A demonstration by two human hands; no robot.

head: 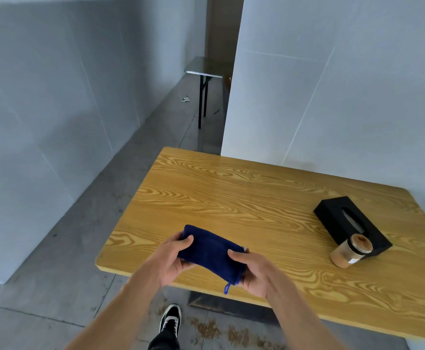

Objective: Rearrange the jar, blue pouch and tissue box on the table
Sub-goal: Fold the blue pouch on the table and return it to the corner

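1. Your shoe [170, 317] stands on the grey floor [55, 286], below the near edge of the counter [231, 198].
2. Your left hand [167, 260] and right hand [255, 271] both hold the blue pouch [207, 251] over the near left part of the counter.
3. Left grip: closed on the pouch's left end, thumb on top, fingers underneath.
4. Right grip: closed on the pouch's right end, thumb lying across the upper face.
5. You cannot tell whether the pouch rests on the wood or hangs just above it.
6. A small blue loop [226, 289] hangs from the pouch's near right corner, beside your right hand.
7. The jar [351, 251], filled with brown powder and closed by a clear lid, stands upright on the right part of the counter, well apart from the pouch.
8. The black tissue box [342, 218] lies flat just behind the jar, slot facing up, its long side running diagonally.
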